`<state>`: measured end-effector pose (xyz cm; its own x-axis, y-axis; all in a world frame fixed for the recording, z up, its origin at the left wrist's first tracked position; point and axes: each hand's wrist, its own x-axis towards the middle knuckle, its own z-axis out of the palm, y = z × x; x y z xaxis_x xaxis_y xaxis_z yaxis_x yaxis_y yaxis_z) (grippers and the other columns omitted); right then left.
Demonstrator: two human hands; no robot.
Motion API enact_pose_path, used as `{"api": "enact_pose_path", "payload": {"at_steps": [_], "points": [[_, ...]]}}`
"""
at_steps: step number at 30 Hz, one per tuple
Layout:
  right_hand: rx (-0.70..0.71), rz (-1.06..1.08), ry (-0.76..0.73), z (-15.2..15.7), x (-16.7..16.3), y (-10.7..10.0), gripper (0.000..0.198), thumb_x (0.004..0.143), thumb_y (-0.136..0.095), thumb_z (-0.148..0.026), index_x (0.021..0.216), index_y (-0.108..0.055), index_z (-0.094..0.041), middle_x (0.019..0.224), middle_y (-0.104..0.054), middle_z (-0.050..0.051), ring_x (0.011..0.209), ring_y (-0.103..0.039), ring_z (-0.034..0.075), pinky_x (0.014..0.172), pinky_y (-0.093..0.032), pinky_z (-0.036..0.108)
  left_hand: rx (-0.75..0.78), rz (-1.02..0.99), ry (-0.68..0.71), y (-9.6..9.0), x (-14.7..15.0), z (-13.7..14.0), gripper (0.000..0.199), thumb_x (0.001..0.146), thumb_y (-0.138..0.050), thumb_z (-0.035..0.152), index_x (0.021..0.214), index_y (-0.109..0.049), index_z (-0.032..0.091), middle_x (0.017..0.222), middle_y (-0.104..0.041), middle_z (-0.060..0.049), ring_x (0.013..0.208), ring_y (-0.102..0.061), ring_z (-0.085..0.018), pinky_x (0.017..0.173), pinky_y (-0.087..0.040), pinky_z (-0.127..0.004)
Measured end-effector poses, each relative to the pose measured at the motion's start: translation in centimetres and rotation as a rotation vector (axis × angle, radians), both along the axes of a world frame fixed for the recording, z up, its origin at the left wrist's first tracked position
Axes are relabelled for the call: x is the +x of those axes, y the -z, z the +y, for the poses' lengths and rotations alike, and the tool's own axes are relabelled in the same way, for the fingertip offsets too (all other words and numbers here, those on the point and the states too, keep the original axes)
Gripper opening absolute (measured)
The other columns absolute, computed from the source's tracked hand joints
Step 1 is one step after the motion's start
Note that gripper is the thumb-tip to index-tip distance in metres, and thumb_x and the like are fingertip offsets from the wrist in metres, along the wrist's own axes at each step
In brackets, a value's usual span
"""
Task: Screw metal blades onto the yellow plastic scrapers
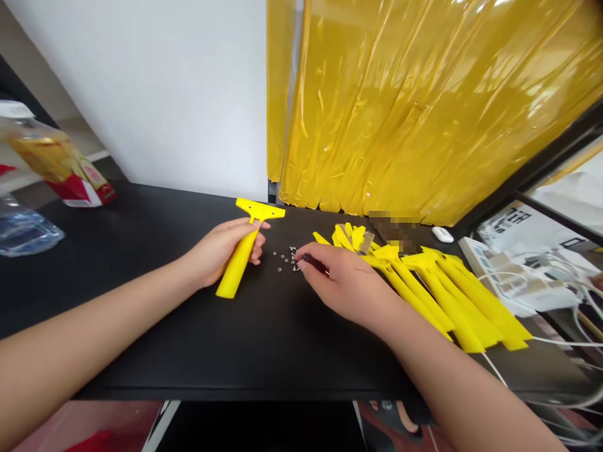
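My left hand [225, 248] is closed round a yellow scraper handle [239, 260], whose wide T-shaped head with small holes points up and away from me. To the right, my right hand [346, 273] is closed on a slim dark tool [315, 261]; most of it is hidden in the palm, so its kind cannot be told. The fingertips of that hand are beside a scatter of small metal nuts and screws [286, 260] on the black table [264, 351]. Some of these parts may be hidden behind the fingers.
Several more yellow scraper handles [464, 301] lie at the right, with small yellow pieces [351, 237] behind my right hand. A white power strip [490, 276] and cables stand further right. Bottles [61, 163] are at the left. A white panel [188, 94] and yellow film [400, 107] border the back.
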<state>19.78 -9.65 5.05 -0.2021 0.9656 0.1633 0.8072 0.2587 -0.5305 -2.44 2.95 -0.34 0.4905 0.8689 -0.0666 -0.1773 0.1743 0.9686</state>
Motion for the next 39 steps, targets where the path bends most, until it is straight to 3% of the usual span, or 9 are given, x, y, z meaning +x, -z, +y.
{"api": "enact_pose_path", "payload": {"at_steps": [6,13,18,20,22,27,33,36,39], "points": [[0.028,-0.057,-0.076,-0.1,-0.3,1.4,0.022,0.103,-0.054,-0.035,0.116,-0.071,-0.030,0.099,-0.077,-0.001,0.087,-0.070,0.017,0.075,-0.046,0.028,-0.031,-0.077,-0.051,0.3,-0.1,1.0,0.028,0.092,-0.066,0.032,0.115,-0.064,0.016,0.079,-0.061,-0.002,0.057,-0.058,-0.015,0.051,-0.052,-0.030],[0.093,-0.122,0.162,0.7,-0.8,1.6,0.020,0.105,-0.047,-0.036,0.119,-0.055,-0.025,0.087,-0.074,0.000,0.076,-0.070,0.019,0.066,-0.044,0.029,-0.048,-0.080,-0.048,0.0,-0.5,0.7,0.030,0.091,-0.067,0.033,0.116,-0.064,0.017,0.079,-0.059,-0.001,0.056,-0.057,-0.015,0.048,-0.050,-0.028],[0.157,-0.358,-0.104,-0.1,-3.5,2.3,0.014,0.105,-0.044,-0.027,0.105,-0.056,-0.020,0.093,-0.071,0.004,0.077,-0.068,0.019,0.063,-0.042,0.030,-0.026,-0.079,-0.063,-0.3,-0.7,0.6,0.027,0.091,-0.067,0.033,0.114,-0.064,0.018,0.079,-0.059,-0.001,0.055,-0.057,-0.014,0.047,-0.050,-0.028],[0.183,-0.439,-0.230,-0.7,-5.3,3.0,0.014,0.100,-0.049,-0.023,0.110,-0.058,-0.019,0.093,-0.071,0.006,0.075,-0.069,0.022,0.059,-0.040,0.032,-0.014,-0.077,-0.086,-0.4,-0.9,0.7,0.028,0.091,-0.067,0.033,0.115,-0.063,0.017,0.079,-0.058,0.000,0.055,-0.056,-0.014,0.047,-0.049,-0.027],[0.231,-0.509,-0.361,-1.3,-7.2,3.7,0.029,0.095,-0.056,-0.022,0.123,-0.057,-0.017,0.093,-0.070,0.006,0.070,-0.067,0.023,0.053,-0.036,0.033,-0.005,-0.077,-0.111,-0.6,-1.0,0.8,0.030,0.091,-0.066,0.032,0.117,-0.062,0.017,0.079,-0.058,0.000,0.055,-0.056,-0.014,0.047,-0.049,-0.027],[0.298,-0.470,-0.517,-1.3,-10.1,4.7,0.020,0.095,-0.058,-0.033,0.109,-0.057,-0.018,0.094,-0.065,0.004,0.065,-0.061,0.021,0.047,-0.038,0.035,-0.002,-0.079,-0.140,-0.1,-0.9,0.9,0.031,0.092,-0.065,0.032,0.119,-0.061,0.017,0.079,-0.059,0.000,0.053,-0.054,-0.013,0.047,-0.048,-0.026],[0.170,-0.507,-0.498,0.2,-9.1,4.9,0.018,0.091,-0.060,-0.032,0.102,-0.061,-0.017,0.097,-0.066,0.007,0.085,-0.062,0.026,0.069,-0.055,0.042,-0.001,-0.088,-0.151,0.6,-0.5,1.0,0.030,0.092,-0.065,0.032,0.118,-0.062,0.016,0.079,-0.059,-0.001,0.054,-0.056,-0.014,0.048,-0.050,-0.028],[0.056,-0.564,-0.487,0.2,-8.0,4.0,0.022,0.089,-0.063,-0.034,0.102,-0.064,-0.016,0.100,-0.068,0.010,0.093,-0.063,0.029,0.079,-0.056,0.047,-0.053,-0.063,-0.158,0.6,-0.3,1.5,0.028,0.092,-0.065,0.030,0.117,-0.064,0.015,0.081,-0.061,-0.002,0.058,-0.059,-0.015,0.051,-0.053,-0.028],[0.036,-0.558,-0.339,0.8,-6.3,2.4,0.023,0.098,-0.055,-0.037,0.108,-0.066,-0.019,0.107,-0.070,0.010,0.101,-0.064,0.031,0.087,-0.053,0.051,-0.106,-0.042,-0.114,0.4,0.1,2.4,0.026,0.091,-0.066,0.028,0.112,-0.065,0.014,0.083,-0.062,-0.003,0.061,-0.061,-0.016,0.052,-0.054,-0.028]]}}
